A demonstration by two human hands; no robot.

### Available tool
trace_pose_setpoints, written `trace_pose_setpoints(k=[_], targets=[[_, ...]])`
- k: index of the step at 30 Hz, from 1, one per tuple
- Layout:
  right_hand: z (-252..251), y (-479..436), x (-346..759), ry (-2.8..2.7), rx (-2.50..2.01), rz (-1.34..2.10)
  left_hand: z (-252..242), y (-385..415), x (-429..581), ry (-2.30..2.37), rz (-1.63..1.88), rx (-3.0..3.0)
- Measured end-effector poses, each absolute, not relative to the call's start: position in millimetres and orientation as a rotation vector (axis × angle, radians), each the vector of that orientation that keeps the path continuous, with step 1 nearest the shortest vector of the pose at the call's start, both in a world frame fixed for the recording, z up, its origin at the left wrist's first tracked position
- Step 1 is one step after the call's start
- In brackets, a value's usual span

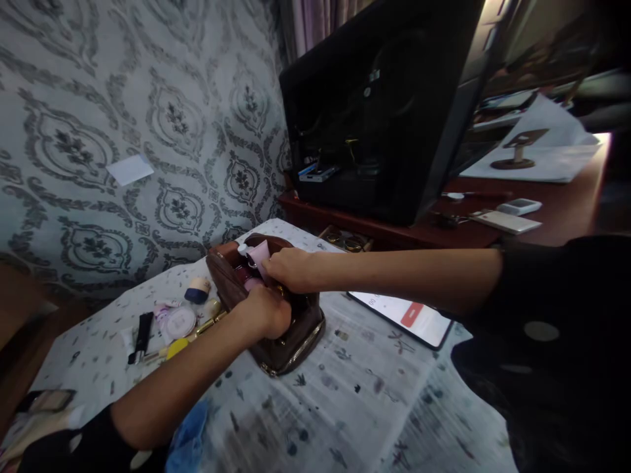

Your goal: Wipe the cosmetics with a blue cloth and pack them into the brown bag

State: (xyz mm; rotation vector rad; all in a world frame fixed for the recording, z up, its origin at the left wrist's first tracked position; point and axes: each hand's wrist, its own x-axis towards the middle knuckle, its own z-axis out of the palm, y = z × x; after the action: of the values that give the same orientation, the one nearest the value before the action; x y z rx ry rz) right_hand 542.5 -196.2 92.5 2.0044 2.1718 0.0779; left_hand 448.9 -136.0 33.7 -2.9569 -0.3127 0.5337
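A brown zip-up cosmetic bag (224, 279) stands unzipped on the patterned cloth, with cosmetics inside. My right hand (288, 268) is at the bag's far side, its fingers closed on a pale pink squeeze tube (258, 253) in the opening. A white cap (242, 249) shows beside that tube. My left hand (269, 312) reaches down into the near side of the bag, and its fingertips are hidden there. Left of the bag lie a round compact (178, 322), a jar with a dark blue base (198, 290), a black tube (143, 334) and gold-coloured sticks (210, 324).
A phone or tablet with a lit screen (404, 318) lies under my right forearm. Behind it a large dark television (365, 125) stands on a reddish-brown desk (566, 203) with papers and small items. Blue fabric (190, 437) lies near my left forearm. Patterned wallpaper (172, 118) rises at the back left.
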Motion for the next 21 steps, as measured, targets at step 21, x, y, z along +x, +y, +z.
trace_pose_setpoints(k=[21], targets=[[81.3, -198.1, 538.6, 2.151, 1.994, 0.043, 78.2, -157.1, 439.0, -0.159, 0.705, -2.804]])
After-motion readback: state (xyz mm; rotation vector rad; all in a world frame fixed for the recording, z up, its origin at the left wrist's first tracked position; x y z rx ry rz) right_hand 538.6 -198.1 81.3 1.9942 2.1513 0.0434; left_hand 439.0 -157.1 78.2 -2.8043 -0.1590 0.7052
